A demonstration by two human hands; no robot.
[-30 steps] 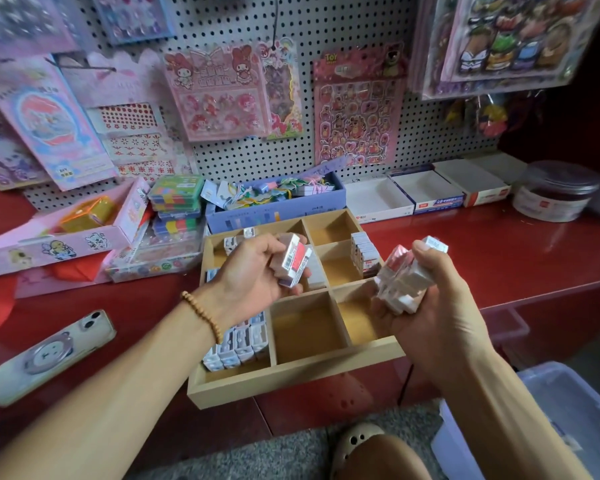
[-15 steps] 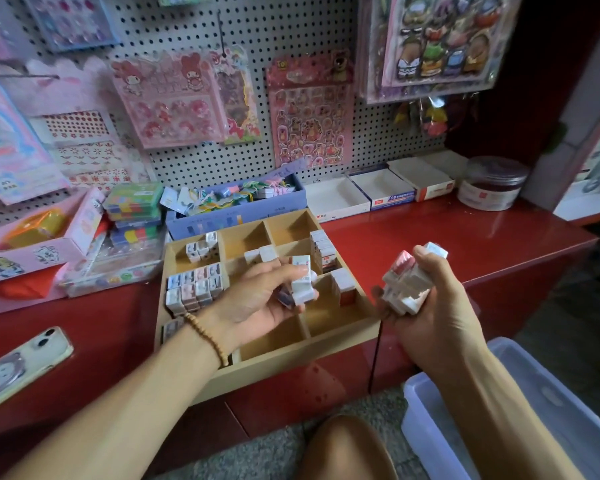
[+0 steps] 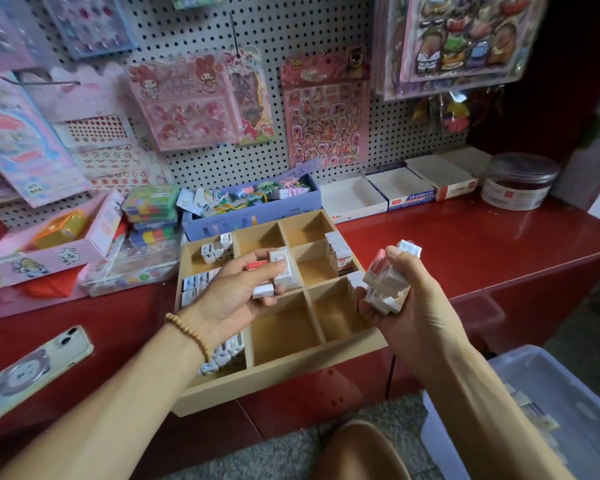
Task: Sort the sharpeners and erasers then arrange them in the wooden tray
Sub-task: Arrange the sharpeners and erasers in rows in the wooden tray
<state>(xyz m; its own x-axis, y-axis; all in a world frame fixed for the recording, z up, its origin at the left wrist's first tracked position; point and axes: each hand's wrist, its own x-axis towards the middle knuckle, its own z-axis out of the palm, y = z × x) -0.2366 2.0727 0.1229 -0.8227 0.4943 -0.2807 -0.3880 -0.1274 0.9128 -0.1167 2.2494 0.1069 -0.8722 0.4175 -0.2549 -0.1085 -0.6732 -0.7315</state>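
We see a glossy red counter (image 3: 465, 244) backed by a white pegboard (image 3: 326, 36) hung with sticker sheets (image 3: 323, 123). The wooden tray (image 3: 284, 372) sits at the counter's front edge, its near side overhanging a little.

Left hand (image 3: 229, 296), bead bracelet on the wrist, is over the tray's middle, fingers curled round a few small boxed pieces (image 3: 281, 271), white with red labels. Can't tell whether they're erasers or sharpeners.

Right hand (image 3: 413, 306) is at the tray's right edge, gripping a bigger clump of white boxes (image 3: 385, 285), thumb on top.

Tray contents:
- back-left compartment: a few small white pieces (image 3: 215, 249)
- left column, middle and front: rows of blue-and-white boxes (image 3: 194, 289), partly hidden by the left arm
- middle row, right compartment: a stack of white boxes (image 3: 340, 251) along its right wall
- front-middle and front-right compartments show bare wood

Along the counter's back edge: a blue box of clips (image 3: 250, 209), open white cardboard boxes (image 3: 395, 192), and a round clear tub (image 3: 520, 181) toward the right end. Left end: a pink box (image 3: 49, 247), stacked colourful packs (image 3: 149, 209), and a phone (image 3: 32, 368) near the front edge.

Below: grey speckled floor (image 3: 257, 459) and a translucent plastic bin (image 3: 551, 410) at lower right.
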